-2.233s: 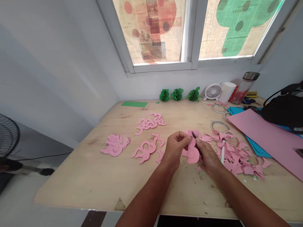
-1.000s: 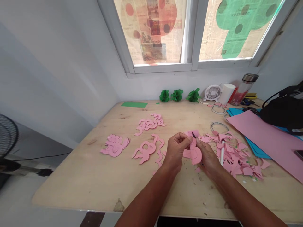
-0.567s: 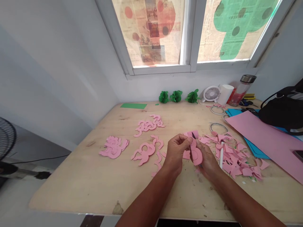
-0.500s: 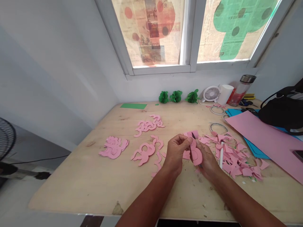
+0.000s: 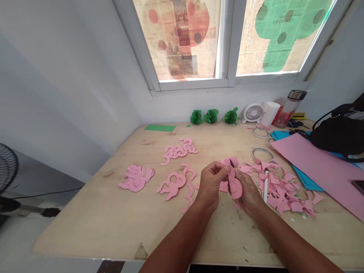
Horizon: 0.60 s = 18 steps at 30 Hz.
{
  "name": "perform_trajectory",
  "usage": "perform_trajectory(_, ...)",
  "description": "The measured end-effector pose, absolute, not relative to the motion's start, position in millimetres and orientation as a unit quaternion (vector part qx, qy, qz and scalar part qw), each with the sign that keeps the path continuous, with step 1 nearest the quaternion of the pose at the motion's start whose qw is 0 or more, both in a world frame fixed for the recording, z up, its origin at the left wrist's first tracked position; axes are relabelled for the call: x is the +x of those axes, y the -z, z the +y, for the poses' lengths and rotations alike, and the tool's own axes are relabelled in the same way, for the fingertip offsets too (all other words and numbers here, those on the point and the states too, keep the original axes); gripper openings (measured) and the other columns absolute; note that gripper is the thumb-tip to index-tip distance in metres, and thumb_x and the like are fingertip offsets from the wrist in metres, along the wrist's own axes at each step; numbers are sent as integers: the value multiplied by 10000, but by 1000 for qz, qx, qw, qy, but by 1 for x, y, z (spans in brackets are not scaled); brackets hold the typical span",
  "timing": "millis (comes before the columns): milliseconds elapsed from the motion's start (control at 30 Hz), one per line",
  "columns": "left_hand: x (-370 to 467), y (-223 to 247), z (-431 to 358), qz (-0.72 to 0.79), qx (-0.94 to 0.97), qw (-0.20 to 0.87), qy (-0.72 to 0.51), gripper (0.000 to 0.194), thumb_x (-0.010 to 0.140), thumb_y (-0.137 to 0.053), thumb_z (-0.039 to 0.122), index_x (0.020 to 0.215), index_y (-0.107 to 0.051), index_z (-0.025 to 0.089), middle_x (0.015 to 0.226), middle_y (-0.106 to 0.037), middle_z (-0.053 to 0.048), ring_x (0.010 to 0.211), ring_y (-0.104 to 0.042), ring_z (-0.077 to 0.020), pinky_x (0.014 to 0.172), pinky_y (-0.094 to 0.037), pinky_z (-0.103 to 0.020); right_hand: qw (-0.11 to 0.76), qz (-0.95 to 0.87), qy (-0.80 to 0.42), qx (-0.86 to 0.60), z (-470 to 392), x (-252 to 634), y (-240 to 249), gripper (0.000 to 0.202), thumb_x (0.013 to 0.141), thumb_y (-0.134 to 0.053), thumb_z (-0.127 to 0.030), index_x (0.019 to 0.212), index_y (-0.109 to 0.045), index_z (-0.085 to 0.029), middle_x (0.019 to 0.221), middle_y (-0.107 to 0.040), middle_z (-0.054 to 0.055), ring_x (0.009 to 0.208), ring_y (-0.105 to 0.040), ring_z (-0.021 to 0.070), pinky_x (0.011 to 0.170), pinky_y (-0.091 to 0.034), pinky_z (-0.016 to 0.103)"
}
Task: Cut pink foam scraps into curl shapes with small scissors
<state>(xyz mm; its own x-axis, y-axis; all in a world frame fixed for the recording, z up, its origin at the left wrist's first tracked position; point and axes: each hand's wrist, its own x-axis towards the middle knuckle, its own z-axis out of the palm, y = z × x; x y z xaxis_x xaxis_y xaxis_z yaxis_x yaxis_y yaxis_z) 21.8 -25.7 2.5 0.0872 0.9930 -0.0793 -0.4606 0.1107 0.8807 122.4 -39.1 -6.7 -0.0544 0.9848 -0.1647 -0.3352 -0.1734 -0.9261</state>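
Note:
My left hand (image 5: pixel 212 182) pinches a pink paper piece (image 5: pixel 235 187) with a rounded, scalloped edge, above the wooden table. Close against it, my right hand (image 5: pixel 248 191) is closed round scissors (image 5: pixel 232 163); only a dark blade tip shows at the paper, and the handles are mostly hidden in the palm. To the left of my hands lie pink cut-out shapes (image 5: pixel 175 184) with curling arms. Farther left is a stack of scalloped cut-outs (image 5: pixel 135 177), and behind is another group of curly cut-outs (image 5: pixel 178 151).
Pink paper scraps (image 5: pixel 281 189) and a white pen (image 5: pixel 265 187) lie right of my hands. Beyond are tape rolls (image 5: pixel 262 153), a pink sheet (image 5: pixel 318 163) over blue sheets, and a black bag (image 5: pixel 338 134). Green paper ornaments (image 5: pixel 211 116), a small fan (image 5: pixel 254 113) and a bottle (image 5: pixel 291 108) line the wall.
Almost nothing differs. The view has shifted very slightly, and both hands keep the same hold on the paper and scissors.

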Motion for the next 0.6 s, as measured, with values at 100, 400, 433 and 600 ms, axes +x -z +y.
perform_trajectory(100, 22, -2, -26, 373, 356, 644, -565, 201, 662, -680, 286, 618, -546, 143, 594, -501, 15, 565, -440, -78, 582, -374, -228, 529, -371, -622, -442, -39, 123, 6, 362, 699, -601, -528, 644, -559, -174, 487, -437, -40, 409, -310, 89, 357, -186, 236)
perform_trajectory(400, 21, -6, -26, 386, 364, 636, -560, 202, 658, -669, 292, 608, -543, 142, 591, -505, 13, 566, -447, -83, 590, -375, -232, 522, -370, -635, -432, -38, 124, 14, 372, 719, -585, -529, 706, -587, -157, 480, -440, -49, 403, -318, 81, 363, -238, 210)
perform_trajectory(433, 20, -7, -26, 390, 366, 630, -563, 195, 660, -664, 280, 603, -538, 142, 583, -497, 16, 560, -437, -79, 583, -368, -227, 526, -369, -635, -430, -38, 125, 15, 378, 718, -586, -531, 705, -588, -154, 509, -459, -42, 426, -334, 83, 380, -261, 208)
perform_trajectory(600, 18, -10, -26, 406, 372, 618, -561, 176, 639, -664, 240, 586, -527, 145, 570, -488, 22, 540, -418, -72, 560, -353, -217, 515, -373, -634, -440, -36, 125, 20, 408, 733, -552, -555, 690, -579, -150, 547, -469, -25, 478, -364, 98, 436, -318, 215)
